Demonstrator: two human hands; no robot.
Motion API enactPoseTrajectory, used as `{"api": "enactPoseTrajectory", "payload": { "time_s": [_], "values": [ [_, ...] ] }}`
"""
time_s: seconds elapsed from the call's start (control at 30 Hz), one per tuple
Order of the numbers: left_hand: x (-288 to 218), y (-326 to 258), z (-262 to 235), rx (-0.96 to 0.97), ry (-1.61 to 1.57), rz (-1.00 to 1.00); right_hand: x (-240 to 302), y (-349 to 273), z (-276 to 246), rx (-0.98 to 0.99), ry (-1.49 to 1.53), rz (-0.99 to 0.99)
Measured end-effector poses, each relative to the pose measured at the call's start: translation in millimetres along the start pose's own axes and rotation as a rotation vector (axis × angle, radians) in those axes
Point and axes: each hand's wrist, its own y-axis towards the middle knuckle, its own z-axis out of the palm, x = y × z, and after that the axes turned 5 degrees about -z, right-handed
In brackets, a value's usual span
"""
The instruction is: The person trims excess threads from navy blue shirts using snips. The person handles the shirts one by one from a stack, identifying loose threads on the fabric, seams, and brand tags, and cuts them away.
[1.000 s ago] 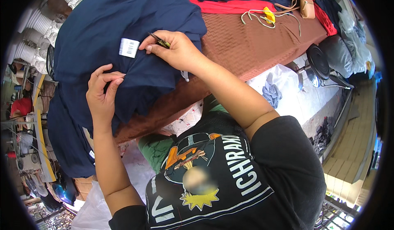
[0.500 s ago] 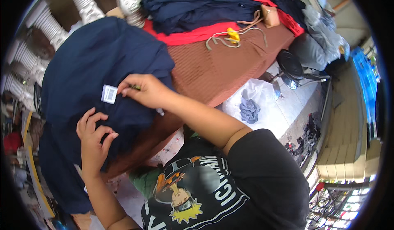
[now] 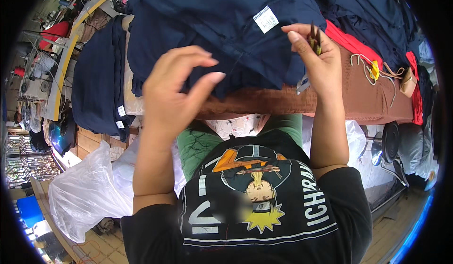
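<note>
Head view: the navy cloth point(image 3: 207, 33) lies spread on the tabletop point(image 3: 373, 106), directly ahead of the wearer; its near edge hangs over the brown cover. A white label point(image 3: 266, 20) sits on the upper right part of the cloth, face up and tilted.

Left hand point(image 3: 167, 87): positioned over the near left part of the cloth. Thumb and fingers stand apart, with a gap between the tips. Contact with the cloth cannot be confirmed.

Right hand point(image 3: 321, 59): closed around the snips point(image 3: 314, 41), dark blades pointing up. Thumb and index fingertips are near each other, just to the right of the label (whether they pinch anything between them cannot be told).

Surroundings, right side: a red fabric point(image 3: 351, 42) lies beside the cloth, with a dark pile point(image 3: 365, 21) behind. A cord point(image 3: 357, 58), a yellow item point(image 3: 374, 70) and a tan pouch point(image 3: 408, 83) rest near the right end.

Surroundings, left side: a second navy piece point(image 3: 96, 78) hangs, bearing two small white tags point(image 3: 121, 110). Below it, a clear bag point(image 3: 85, 193) occupies the floor area.
</note>
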Motion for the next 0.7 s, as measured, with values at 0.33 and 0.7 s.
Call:
{"api": "enactPoseTrajectory", "payload": {
  "time_s": [0.33, 0.7],
  "values": [
    [29, 8, 74, -0.174, 0.171, 0.110, -9, -14, 47, 0.114, -0.280, -0.331],
    [13, 0, 64, 0.092, -0.349, -0.505, -15, -38, 50, 0.071, -0.285, -0.350]
  ]
}}
